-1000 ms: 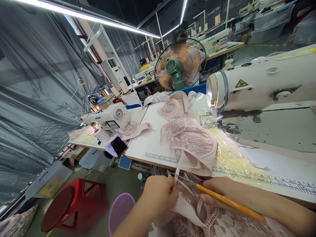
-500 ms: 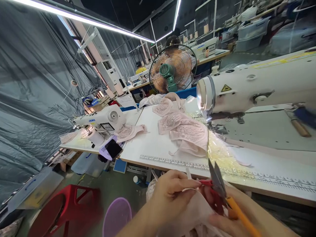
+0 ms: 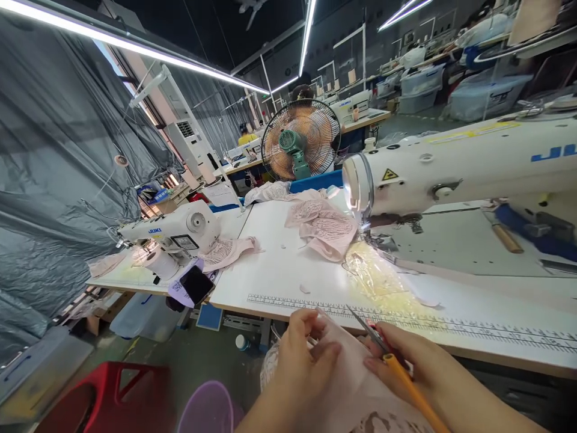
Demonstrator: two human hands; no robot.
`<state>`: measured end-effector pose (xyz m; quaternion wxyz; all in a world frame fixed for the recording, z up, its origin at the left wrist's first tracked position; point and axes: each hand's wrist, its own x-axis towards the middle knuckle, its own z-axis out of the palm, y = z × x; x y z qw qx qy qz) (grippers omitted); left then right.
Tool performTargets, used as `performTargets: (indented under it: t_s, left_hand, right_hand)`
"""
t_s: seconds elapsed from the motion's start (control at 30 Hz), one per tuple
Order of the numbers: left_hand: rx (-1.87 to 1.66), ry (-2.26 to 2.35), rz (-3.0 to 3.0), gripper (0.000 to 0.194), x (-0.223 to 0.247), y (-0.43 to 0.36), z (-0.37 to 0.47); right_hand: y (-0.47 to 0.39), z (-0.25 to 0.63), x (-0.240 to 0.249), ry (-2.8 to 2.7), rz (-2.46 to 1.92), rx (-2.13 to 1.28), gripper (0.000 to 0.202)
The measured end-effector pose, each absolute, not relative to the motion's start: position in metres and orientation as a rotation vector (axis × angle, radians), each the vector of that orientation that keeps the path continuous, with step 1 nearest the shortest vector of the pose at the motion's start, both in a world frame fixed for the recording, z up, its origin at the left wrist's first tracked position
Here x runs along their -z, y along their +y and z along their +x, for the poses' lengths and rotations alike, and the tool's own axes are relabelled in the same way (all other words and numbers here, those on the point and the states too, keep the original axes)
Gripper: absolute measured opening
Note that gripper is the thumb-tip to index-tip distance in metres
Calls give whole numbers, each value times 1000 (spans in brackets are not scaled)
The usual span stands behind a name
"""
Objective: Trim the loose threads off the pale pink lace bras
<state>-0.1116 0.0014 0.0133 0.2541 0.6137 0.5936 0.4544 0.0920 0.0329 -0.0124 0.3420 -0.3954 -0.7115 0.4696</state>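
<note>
Pale pink lace fabric (image 3: 349, 373) hangs below the table's front edge. My left hand (image 3: 306, 355) pinches its upper left part between thumb and fingers. Scissors (image 3: 372, 332) with red handles are in my right hand (image 3: 406, 352), their blades pointing up and left over the table edge. A yellow-orange rod (image 3: 412, 385) runs down from the same hand, and my right fingers also touch the fabric's right side. Pink lace pieces (image 3: 327, 231) lie on the white table left of the sewing machine needle.
The near sewing machine (image 3: 406, 171) stands at right; another machine (image 3: 180, 231) is at left with a phone (image 3: 196, 285). A fan (image 3: 300, 141) stands behind the table. Below are a red stool (image 3: 101, 394) and a purple bin (image 3: 207, 409). A small scrap (image 3: 305, 289) lies near the ruler.
The scissors have moved left and tilted leftward. The fabric between my hands now stretches higher and flatter. Fewer lace pieces show on the table, and the view has shifted.
</note>
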Motion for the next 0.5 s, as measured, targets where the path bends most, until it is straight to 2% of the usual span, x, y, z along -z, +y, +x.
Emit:
performTargets:
  t_s: [0.13, 0.23, 0.37, 0.5]
  left_hand:
    - [-1124, 1694, 1704, 21, -13, -2, -115]
    - [-1183, 1588, 1897, 9, -17, -2, -117]
    - [-1321, 1364, 2151, 13, -23, -3, -113]
    - [-1239, 1351, 2100, 16, -30, -2, -108]
  right_hand:
    - [37, 90, 1, -1817, -1043, -1304, 38]
    - [35, 87, -4, -1745, -1068, -1291, 40]
    - [19, 88, -8, -1599, -1127, -1329, 37]
    - [19, 96, -14, -1708, -1147, -1293, 41]
